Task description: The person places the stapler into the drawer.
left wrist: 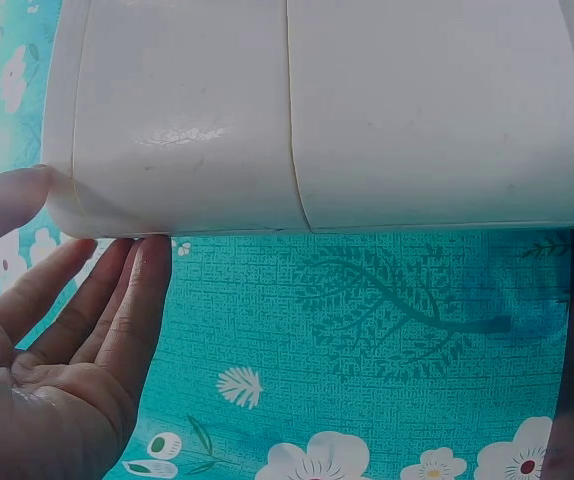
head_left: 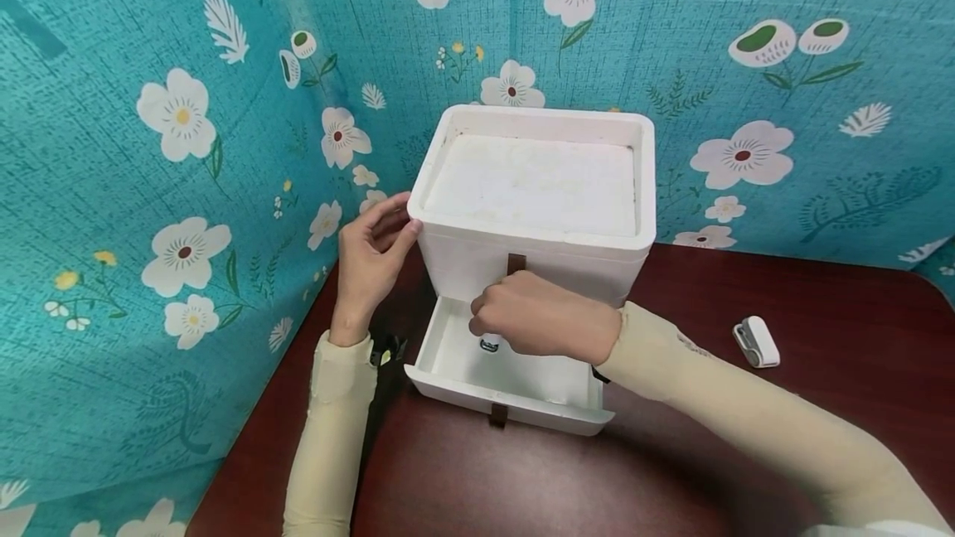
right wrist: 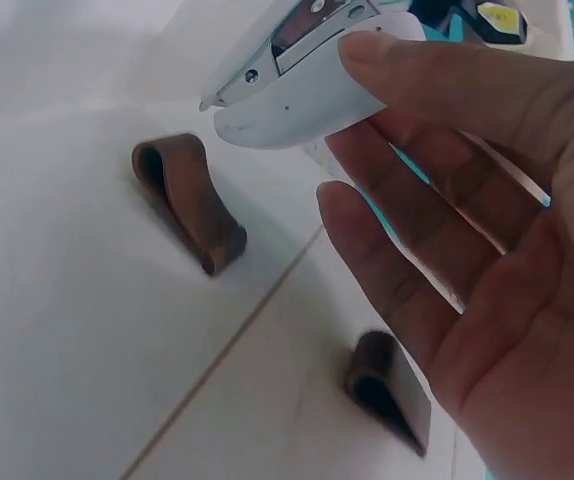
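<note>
My left hand [head_left: 369,259] is at the front left top corner of a white drawer box [head_left: 533,232]. In the left wrist view its thumb touches the rim and its fairly straight fingers rest along the edge. My right hand [head_left: 540,317] is over the pulled-out lower drawer [head_left: 522,396]. Between thumb and fingers it pinches a small white stapler [right wrist: 302,105] with a metal rail, its nose pointing down in the head view. Two brown pull tabs [right wrist: 189,195] show near this hand in the right wrist view.
A small white and grey gadget [head_left: 757,341] lies on the dark red table [head_left: 821,421], right of the box. The box top is a shallow tray [head_left: 647,181] with a raised rim. Teal flowered cloth [head_left: 246,106] hangs close behind and to the left.
</note>
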`<state>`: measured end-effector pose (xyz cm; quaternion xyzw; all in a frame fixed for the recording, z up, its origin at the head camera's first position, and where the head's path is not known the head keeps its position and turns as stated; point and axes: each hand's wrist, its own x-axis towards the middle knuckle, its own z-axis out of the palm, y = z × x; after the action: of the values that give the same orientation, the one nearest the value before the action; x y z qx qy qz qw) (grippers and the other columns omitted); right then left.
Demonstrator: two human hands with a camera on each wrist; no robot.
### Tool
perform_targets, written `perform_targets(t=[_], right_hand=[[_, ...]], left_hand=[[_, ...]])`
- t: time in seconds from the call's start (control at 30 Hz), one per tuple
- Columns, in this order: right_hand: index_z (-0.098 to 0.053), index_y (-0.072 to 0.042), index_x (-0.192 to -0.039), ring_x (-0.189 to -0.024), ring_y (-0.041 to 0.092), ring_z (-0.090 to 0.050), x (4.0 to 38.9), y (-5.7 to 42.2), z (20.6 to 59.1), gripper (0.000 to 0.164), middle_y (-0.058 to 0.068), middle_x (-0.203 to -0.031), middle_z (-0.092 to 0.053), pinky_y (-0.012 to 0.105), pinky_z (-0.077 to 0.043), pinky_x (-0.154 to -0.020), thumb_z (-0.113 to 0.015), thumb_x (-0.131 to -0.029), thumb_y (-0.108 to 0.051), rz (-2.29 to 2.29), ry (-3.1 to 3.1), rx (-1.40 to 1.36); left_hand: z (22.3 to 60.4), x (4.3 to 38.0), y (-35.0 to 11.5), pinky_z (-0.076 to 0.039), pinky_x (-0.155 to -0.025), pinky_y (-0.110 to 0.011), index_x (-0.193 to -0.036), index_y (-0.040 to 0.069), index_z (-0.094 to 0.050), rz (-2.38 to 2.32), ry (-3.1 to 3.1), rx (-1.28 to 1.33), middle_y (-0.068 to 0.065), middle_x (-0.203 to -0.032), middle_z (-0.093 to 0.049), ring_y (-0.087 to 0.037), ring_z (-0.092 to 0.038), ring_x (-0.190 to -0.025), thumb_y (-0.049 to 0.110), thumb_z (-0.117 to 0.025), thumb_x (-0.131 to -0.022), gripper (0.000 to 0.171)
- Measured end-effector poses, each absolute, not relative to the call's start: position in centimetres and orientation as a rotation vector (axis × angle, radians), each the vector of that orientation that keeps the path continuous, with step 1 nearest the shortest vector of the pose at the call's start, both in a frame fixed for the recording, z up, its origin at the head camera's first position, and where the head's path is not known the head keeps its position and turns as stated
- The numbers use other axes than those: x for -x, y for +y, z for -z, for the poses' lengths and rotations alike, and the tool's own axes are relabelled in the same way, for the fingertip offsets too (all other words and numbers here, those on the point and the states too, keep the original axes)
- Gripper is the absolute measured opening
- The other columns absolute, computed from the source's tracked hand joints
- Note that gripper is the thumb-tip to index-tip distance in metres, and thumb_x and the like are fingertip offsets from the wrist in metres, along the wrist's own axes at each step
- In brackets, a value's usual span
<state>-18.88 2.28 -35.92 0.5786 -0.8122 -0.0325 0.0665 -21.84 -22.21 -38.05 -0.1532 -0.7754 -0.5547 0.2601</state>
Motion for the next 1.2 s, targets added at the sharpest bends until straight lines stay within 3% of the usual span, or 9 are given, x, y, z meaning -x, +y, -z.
perform_targets(t=[0.2, 0.47, 0.73, 1.0, 1.2], right_hand=[[-0.066, -0.024, -0.070, -0.056, 0.014, -0.053, 19.1, 1.3, 36.8, 0.040, -0.008, -0.072, -0.062, 0.028, -0.039, -0.048, -0.066, -0.079, 0.015, 0.138, -2.425, -1.776], [-0.063, -0.025, -0.065, -0.055, 0.011, -0.049, 19.3, 0.4, 37.7, 0.041, -0.008, -0.070, -0.063, 0.025, -0.029, -0.046, -0.068, -0.078, 0.014, 0.166, -2.419, -1.762], [-0.072, -0.025, -0.070, -0.060, 0.014, -0.059, 19.7, -0.3, 39.1, 0.037, -0.008, -0.075, -0.067, 0.031, -0.044, -0.047, -0.071, -0.076, 0.012, 0.198, -2.416, -1.753], [-0.066, -0.024, -0.065, -0.057, 0.009, -0.049, 20.1, -0.8, 40.7, 0.037, -0.007, -0.073, -0.068, 0.028, -0.041, -0.048, -0.071, -0.076, 0.010, 0.187, -2.404, -1.774], [-0.068, -0.025, -0.066, -0.056, 0.010, -0.052, 20.3, -1.1, 41.7, 0.035, -0.008, -0.073, -0.069, 0.029, -0.044, -0.048, -0.073, -0.078, 0.007, 0.207, -2.399, -1.752]], left_hand=[[38.0, 21.8, -22.1, -0.062, -0.093, -0.030, -0.136, 0.003, -0.068, 1.510, -2.102, 0.406, -0.018, -0.131, -0.072, -0.034, -0.074, -0.118, 0.008, -0.076, -0.095, 0.042], [38.0, 21.8, -22.2, -0.061, -0.093, -0.027, -0.136, 0.004, -0.068, 1.515, -2.105, 0.412, -0.017, -0.131, -0.073, -0.033, -0.074, -0.118, 0.010, -0.075, -0.096, 0.041], [38.0, 21.8, -22.3, -0.061, -0.093, -0.029, -0.135, 0.004, -0.068, 1.506, -2.102, 0.420, -0.017, -0.131, -0.073, -0.032, -0.074, -0.118, 0.009, -0.075, -0.096, 0.041], [38.0, 21.9, -22.2, -0.061, -0.093, -0.032, -0.136, 0.004, -0.068, 1.498, -2.106, 0.416, -0.017, -0.132, -0.073, -0.032, -0.074, -0.118, 0.010, -0.076, -0.096, 0.041], [38.1, 21.9, -22.3, -0.061, -0.093, -0.029, -0.136, 0.004, -0.068, 1.502, -2.102, 0.417, -0.017, -0.131, -0.073, -0.032, -0.074, -0.118, 0.010, -0.075, -0.096, 0.041]])
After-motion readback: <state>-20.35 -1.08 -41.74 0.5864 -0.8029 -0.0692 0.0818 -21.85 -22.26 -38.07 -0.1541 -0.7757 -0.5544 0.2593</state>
